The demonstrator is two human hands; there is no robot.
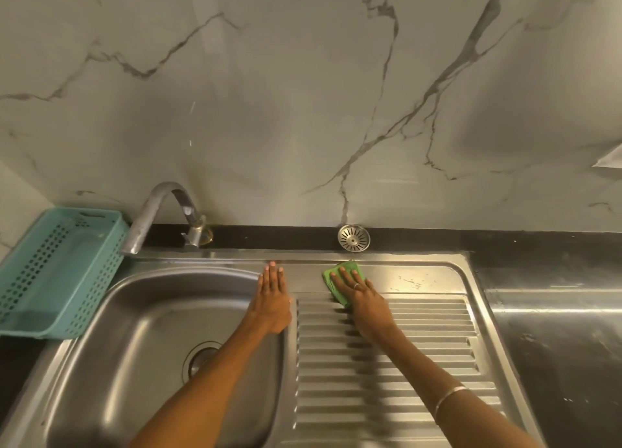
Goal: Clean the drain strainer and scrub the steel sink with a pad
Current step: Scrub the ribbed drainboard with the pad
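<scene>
Ribbed drainboard [387,363] runs near from the green pad [343,281], pressed under her flat right hand [358,294]; left hand [272,296] rests flat, empty, beside the basin.

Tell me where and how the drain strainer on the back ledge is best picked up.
The drain strainer leans tilted against the marble wall on the dark ledge, slotted face forward. Best to come from above and in front and pinch its upper rim, since the lower rim sits on the ledge and the back is against the wall. The centre knob looks too small to judge.
</scene>
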